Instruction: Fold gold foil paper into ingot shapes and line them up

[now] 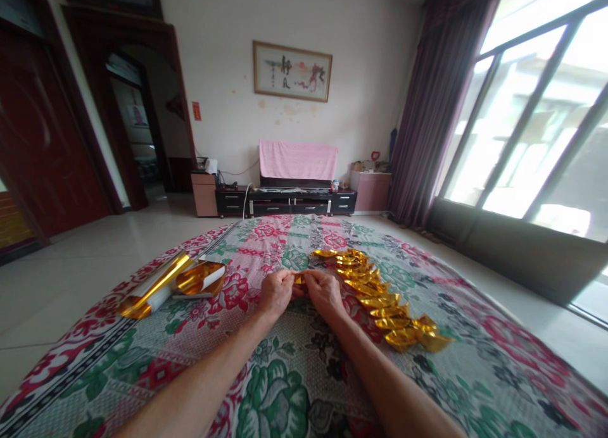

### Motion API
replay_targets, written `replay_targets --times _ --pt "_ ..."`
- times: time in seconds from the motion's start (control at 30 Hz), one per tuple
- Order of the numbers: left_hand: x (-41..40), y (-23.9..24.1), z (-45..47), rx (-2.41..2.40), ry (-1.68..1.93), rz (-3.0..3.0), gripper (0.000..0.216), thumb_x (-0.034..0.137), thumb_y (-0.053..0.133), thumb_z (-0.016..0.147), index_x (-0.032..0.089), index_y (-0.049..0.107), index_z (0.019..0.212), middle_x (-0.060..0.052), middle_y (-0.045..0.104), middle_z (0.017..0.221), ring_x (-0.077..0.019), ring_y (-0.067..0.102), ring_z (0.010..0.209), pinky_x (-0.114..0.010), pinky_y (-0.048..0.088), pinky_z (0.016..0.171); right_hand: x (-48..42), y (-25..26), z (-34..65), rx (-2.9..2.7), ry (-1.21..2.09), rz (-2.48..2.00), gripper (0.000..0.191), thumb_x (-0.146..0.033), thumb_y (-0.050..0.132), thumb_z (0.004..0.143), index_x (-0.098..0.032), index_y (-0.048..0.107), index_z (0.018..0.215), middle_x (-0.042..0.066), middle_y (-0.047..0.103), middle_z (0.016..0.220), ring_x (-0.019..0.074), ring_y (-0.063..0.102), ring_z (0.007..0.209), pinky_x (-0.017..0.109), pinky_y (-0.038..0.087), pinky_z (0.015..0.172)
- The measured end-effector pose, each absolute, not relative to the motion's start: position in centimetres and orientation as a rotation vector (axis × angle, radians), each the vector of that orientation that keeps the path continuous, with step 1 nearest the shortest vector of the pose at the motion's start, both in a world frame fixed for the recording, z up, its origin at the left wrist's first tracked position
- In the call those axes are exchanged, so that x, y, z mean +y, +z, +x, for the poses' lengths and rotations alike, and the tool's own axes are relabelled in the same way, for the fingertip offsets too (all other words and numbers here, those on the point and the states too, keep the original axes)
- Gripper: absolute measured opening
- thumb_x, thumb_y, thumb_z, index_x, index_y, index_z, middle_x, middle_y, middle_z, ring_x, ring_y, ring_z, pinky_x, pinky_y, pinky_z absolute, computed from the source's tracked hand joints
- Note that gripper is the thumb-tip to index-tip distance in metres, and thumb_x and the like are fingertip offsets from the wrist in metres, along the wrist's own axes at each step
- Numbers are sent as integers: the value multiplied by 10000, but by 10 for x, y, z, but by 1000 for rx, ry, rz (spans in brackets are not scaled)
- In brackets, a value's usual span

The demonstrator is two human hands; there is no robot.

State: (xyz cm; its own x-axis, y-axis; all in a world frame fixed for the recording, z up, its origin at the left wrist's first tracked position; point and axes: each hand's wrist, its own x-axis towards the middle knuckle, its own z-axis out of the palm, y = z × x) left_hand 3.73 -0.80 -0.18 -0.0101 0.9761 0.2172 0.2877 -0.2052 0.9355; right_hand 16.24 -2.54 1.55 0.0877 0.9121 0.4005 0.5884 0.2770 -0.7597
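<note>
My left hand (pixel 275 294) and my right hand (pixel 325 292) meet at the middle of a flowered cloth (pixel 285 375), fingers pinched together on a small piece of gold foil paper (pixel 298 278) held between them. Most of that piece is hidden by my fingers. To the right of my right hand a row of several folded gold foil pieces (pixel 380 295) runs from the far side toward the near right. To the left lies a stack of flat gold foil sheets (pixel 173 283), curling at the edges.
The flowered cloth covers a wide low surface with tiled floor (pixel 71 280) around it. A dark TV cabinet (pixel 285 200) with a pink towel (pixel 297 160) stands at the far wall. Large windows (pixel 536 128) and a dark curtain are on the right, dark red doors on the left.
</note>
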Motion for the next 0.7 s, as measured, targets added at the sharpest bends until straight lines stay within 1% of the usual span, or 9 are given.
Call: replay_targets --times 0.23,0.4,0.47,0.53,0.6,0.7 --pt "-4 -5 35 1370 1239 1579 310 269 425 757 144 648 932 -32 666 578 -133 596 452 -203 453 418 -23 14 164 -1624 471 -1363 332 -295 426 748 -182 715 867 17 670 629 150 591 603 204 425 555" --pt "-8 -2 35 1310 1227 1528 341 272 423 758 138 627 996 -41 681 644 -139 620 510 -214 469 443 -22 12 165 -1605 490 -1361 337 -308 429 751 -177 708 888 22 679 661 154 602 612 216 449 572" --pt "-11 3 35 1236 1210 1477 374 272 426 758 130 596 1061 -37 676 633 -142 623 518 -214 463 442 -22 12 165 -1576 525 -1357 344 -311 431 750 -171 699 915 26 684 685 147 604 593 216 460 567" --pt "-15 9 35 1197 1187 1418 409 268 430 757 132 557 1122 -19 654 575 -141 615 495 -208 442 423 -21 13 166 -1545 563 -1343 351 -318 434 749 -164 692 932 30 686 699 137 602 559 214 468 552" --pt "-18 14 35 1199 1199 1357 407 280 410 770 145 547 1129 -12 647 570 -136 607 477 -205 427 409 -21 13 165 -1508 616 -1323 359 -326 433 751 -158 686 942 33 684 688 131 597 519 211 473 524" --pt "-20 16 35 1203 1253 1293 379 316 410 780 152 562 1085 -9 644 590 -127 597 464 -200 418 402 -22 14 164 -1430 748 -1280 372 -330 431 753 -143 668 972 38 679 655 136 602 495 210 477 481"
